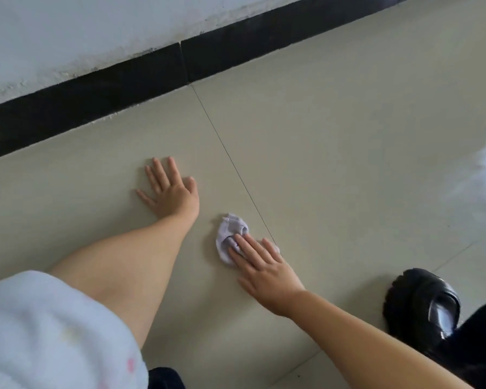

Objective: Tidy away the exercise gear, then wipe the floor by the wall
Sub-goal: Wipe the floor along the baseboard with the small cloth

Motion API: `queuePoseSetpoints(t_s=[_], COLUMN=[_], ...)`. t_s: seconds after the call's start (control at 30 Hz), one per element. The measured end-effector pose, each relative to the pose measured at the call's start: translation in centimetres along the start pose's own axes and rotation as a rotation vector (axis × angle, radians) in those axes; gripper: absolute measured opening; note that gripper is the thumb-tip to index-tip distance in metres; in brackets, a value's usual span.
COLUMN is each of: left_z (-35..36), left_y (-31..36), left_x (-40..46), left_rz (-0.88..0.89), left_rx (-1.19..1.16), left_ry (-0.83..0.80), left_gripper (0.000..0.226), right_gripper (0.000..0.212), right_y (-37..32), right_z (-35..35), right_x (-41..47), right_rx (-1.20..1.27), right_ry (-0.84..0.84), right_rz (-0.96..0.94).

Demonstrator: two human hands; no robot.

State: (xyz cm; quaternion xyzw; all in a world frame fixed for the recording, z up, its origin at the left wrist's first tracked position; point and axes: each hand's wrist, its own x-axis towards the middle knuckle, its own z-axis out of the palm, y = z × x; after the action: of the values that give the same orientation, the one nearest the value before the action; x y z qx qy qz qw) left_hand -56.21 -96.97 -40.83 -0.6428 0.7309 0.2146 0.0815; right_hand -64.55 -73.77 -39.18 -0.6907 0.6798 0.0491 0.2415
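Note:
A small crumpled lilac cloth (230,234) lies on the beige tiled floor (334,136), a short way from the wall. My right hand (267,270) presses flat on the cloth's near side with straight fingers. My left hand (169,186) rests flat on the bare tile to the left of the cloth, fingers spread and pointing toward the wall. No exercise gear is in view.
A black skirting strip (96,99) runs along the foot of the white wall (82,32) at the top. A thin tile joint (230,158) passes just right of the cloth. My black shoe (421,301) stands at the lower right.

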Motion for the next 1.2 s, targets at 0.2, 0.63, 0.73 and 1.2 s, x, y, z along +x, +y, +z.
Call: queuePoseSetpoints(t_s=[0.2, 0.63, 0.73, 1.2], left_z=[0.7, 2.6, 2.6, 2.4], left_y=[-1.1, -0.7, -0.6, -0.3], left_x=[0.2, 0.1, 0.2, -0.1], left_rz=[0.044, 0.032, 0.032, 0.016], left_rx=[0.005, -0.027, -0.025, -0.033], left_ry=[0.056, 0.248, 0.262, 0.251], left_gripper=[0.062, 0.066, 0.068, 0.072], right_gripper=[0.065, 0.059, 0.046, 0.067], right_y=[14.3, 1.6, 7.1, 6.1], right_z=[-5.0, -1.4, -2.6, -6.6], right_x=[1.8, 4.2, 6.2, 12.1], right_rx=[0.063, 0.032, -0.087, 0.084], right_ry=[0.161, 0.128, 0.078, 0.155], right_rz=[0.518, -0.001, -0.114, 0.302])
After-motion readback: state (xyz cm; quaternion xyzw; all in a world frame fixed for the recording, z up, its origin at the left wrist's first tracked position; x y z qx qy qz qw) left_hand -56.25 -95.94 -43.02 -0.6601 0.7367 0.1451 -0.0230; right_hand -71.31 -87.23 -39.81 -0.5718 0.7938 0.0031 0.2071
